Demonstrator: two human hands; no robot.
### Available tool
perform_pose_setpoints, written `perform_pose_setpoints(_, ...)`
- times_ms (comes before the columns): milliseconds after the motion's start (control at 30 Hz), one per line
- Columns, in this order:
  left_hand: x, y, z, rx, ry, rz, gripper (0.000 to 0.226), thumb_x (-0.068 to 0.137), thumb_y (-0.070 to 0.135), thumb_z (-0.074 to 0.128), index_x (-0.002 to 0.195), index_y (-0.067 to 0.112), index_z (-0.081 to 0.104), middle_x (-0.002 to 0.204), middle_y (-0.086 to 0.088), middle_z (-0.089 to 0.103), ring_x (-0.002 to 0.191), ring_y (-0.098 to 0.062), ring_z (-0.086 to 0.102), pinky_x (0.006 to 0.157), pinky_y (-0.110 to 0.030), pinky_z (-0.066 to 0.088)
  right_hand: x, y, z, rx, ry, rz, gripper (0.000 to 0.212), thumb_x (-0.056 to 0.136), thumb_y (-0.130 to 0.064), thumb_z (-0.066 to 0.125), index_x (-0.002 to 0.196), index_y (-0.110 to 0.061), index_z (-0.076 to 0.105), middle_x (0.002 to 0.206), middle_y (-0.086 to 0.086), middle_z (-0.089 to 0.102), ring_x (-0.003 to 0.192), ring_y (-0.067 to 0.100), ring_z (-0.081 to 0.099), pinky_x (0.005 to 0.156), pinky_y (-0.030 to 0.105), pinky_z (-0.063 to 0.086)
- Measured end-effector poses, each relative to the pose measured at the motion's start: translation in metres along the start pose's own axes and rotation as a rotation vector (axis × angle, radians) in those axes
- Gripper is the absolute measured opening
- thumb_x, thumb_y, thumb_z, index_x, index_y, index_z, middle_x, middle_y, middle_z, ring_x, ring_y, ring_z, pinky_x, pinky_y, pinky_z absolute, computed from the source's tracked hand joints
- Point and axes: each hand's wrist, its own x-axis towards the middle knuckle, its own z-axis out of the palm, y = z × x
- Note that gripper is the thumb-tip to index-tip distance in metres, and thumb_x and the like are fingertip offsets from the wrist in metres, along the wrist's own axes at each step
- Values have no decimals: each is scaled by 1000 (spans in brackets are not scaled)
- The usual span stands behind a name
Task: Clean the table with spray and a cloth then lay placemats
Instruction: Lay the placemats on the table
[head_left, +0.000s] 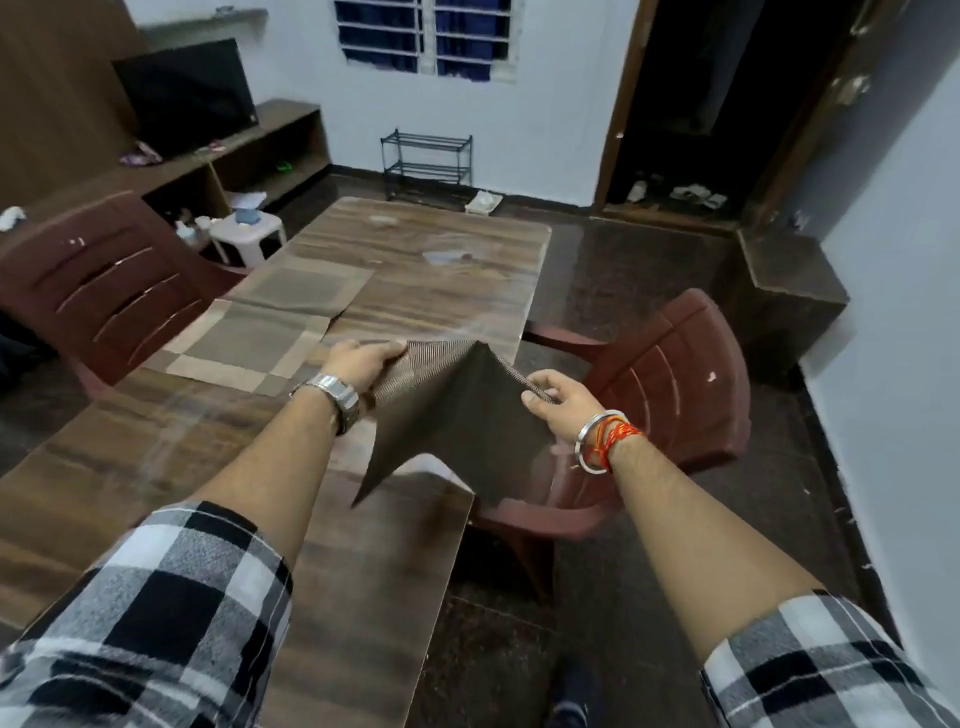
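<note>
- Head view (only cam): L hand (358, 364) and R hand (558, 402) each pinch the top edge of a dark placemat (452, 421), fingers curled over it, thumbs underneath. Both grips closed on the mat.
- Mat is in the air, not flat. It peaks into a ridge between the hands and its lower corners hang down over the table's right edge.
- Table (441, 306): near laid mat (249, 348) and far laid mat (306, 288) lie touching along the left side. A wet patch (441, 255) shows further up.
- Key relation: the gripped edge runs left-right, hand to hand. The bare strip of wood lies ahead and a bit left of the grip, just right of the near laid mat.
- L hand is over the tabletop, nearer that spot. R hand is off the edge, above the chair (680, 364).
- Judgement: next move probably shifts the mat fwd-left and pulls the ridge flat, so R hand has further to go.
</note>
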Motion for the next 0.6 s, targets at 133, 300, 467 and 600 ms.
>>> perform_pose_setpoints(133,23,9,12,-56,65,44,24,82,0,66,100,9,52,79,-17,60,51,-21,64,48,-31,54,48,5,-10,353,-154,235,12,90,-18,67,99,-26,66,110,-6,60,103,6,55,75,50,59)
perform_pose_setpoints(300,52,25,25,72,2,57,33,83,-10,60,76,18,44,71,-12,51,56,-22,56,50,-32,51,103,9,-28,765,43,367,12,82,-2,73,86,-10,66,97,4,64,105,15,57,86,44,56)
perform_pose_setpoints(467,74,33,37,230,31,121,44,81,-21,54,70,17,35,65,-3,39,48,-11,46,42,-20,46,155,20,-33,492,-240,699,31,84,-18,72,109,-12,54,108,1,52,90,20,59,98,39,48)
perform_pose_setpoints(600,101,32,25,235,33,155,35,78,-23,54,93,8,48,72,-5,47,62,-13,48,52,-18,48,175,45,-28,310,-361,769,19,80,-33,73,87,-18,64,78,-6,69,71,10,56,62,23,49)
